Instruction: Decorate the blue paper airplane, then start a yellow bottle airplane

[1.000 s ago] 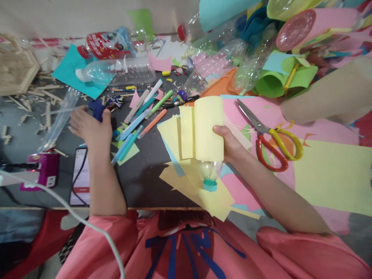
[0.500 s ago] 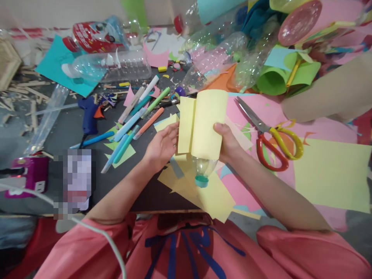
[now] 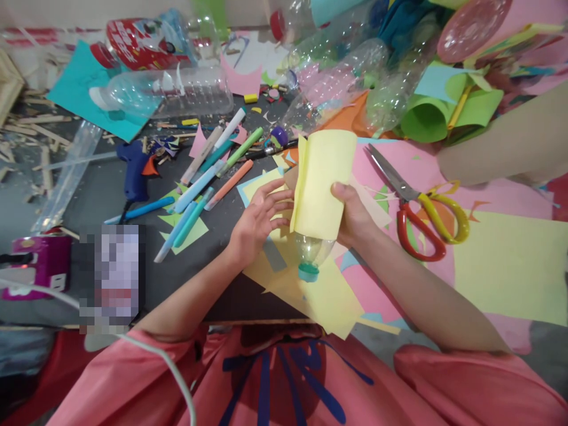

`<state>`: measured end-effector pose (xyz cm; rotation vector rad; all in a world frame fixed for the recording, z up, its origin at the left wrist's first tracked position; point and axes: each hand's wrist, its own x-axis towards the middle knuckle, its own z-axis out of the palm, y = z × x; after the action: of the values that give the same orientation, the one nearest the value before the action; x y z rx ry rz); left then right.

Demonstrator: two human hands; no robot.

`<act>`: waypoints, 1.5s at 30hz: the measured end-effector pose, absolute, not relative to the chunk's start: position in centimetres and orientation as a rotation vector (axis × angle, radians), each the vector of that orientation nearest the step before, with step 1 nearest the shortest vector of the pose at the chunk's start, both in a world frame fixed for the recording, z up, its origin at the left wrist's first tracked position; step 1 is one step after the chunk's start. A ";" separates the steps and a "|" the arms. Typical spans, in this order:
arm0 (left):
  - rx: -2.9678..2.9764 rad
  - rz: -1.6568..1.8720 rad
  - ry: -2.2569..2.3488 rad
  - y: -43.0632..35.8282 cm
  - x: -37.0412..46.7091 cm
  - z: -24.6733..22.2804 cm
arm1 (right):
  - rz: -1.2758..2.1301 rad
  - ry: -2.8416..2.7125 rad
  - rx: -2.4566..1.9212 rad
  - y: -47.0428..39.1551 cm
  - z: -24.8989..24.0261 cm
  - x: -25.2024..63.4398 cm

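Observation:
A clear plastic bottle (image 3: 309,245) with a green cap points cap-down toward me, its body wrapped in a sheet of pale yellow paper (image 3: 327,183). My right hand (image 3: 355,214) grips the wrapped bottle from the right, thumb on the paper and the other fingers hidden behind it. At the left side, a flap of the paper stands out along the seam. My left hand (image 3: 261,222) is beside that flap with its fingers spread and slightly curled, holding nothing. Yellow paper pieces (image 3: 323,296) lie below on the table.
Scissors (image 3: 403,192) with red and yellow handles lie at right, near a yellow sheet (image 3: 510,266). Several markers (image 3: 199,183), a blue glue gun (image 3: 135,168) and a phone (image 3: 119,272) are at left. Plastic bottles (image 3: 168,92) lie at the back. Another person's arm (image 3: 506,136) reaches in.
The paper flap, which stuck out wide to the left, now sits closer to the bottle as the bottle has turned slightly. My left hand's fingers have spread more.

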<state>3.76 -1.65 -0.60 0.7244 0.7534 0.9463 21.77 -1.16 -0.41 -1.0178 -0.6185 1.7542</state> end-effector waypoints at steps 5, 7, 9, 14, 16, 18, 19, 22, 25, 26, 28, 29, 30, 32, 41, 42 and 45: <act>0.900 0.979 0.726 -2.1 3.6 -0.9 | 1.772 -0.646 -1.046 -1.1 -0.3 22.0; 0.997 1.007 0.694 -2.3 3.5 -1.2 | 1.764 -0.644 -1.047 -1.1 -0.2 22.0; 1.093 1.039 0.658 -2.5 3.3 -1.6 | 1.751 -0.644 -1.037 -1.0 0.0 21.9; 1.323 1.075 0.630 -2.7 3.0 -2.1 | 1.764 -0.611 -1.014 -0.9 -0.1 21.7; 1.411 1.088 0.609 -2.7 2.9 -2.2 | 1.757 -0.596 -1.008 -0.9 -0.3 21.8; 1.477 1.093 0.590 -2.7 2.7 -2.2 | 1.744 -0.592 -0.997 -0.9 -0.5 21.9; 1.499 1.093 0.589 -2.7 2.7 -2.2 | 1.739 -0.593 -0.995 -0.8 -0.6 22.0; 1.541 1.095 0.595 -2.8 2.6 -2.0 | 1.733 -0.600 -1.004 -0.7 -0.7 22.2; 1.550 1.096 0.679 -3.0 2.7 -1.5 | 1.723 -0.596 -1.005 -0.6 -0.6 22.3; 1.546 1.096 0.726 -3.1 2.8 -1.3 | 1.719 -0.598 -1.005 -0.6 -0.5 22.3; 1.515 1.117 0.815 -3.3 2.9 -1.1 | 1.704 -0.606 -1.006 -0.4 -0.3 22.3; 1.497 1.150 0.845 -3.3 2.9 -1.1 | 1.692 -0.609 -1.007 -0.4 -0.2 22.2; 1.479 1.194 0.877 -3.3 2.8 -1.1 | 1.683 -0.611 -1.009 -0.4 -0.1 22.2; 1.487 1.302 0.935 -3.2 2.7 -1.1 | 1.681 -0.616 -1.009 -0.5 0.1 22.0; 2.053 1.174 0.705 -2.7 2.1 -0.4 | 1.873 -0.579 -0.975 -1.2 0.2 21.8; 2.100 1.168 0.663 -2.6 2.1 -0.5 | 1.892 -0.562 -0.975 -1.2 0.2 21.7; 2.177 1.146 0.570 -2.4 2.1 -1.1 | 1.943 -0.510 -1.002 -1.2 0.3 21.5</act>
<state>2.09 -2.36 -1.11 2.1771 0.5700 1.1462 21.53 -1.21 0.32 -1.0020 -0.5104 1.9425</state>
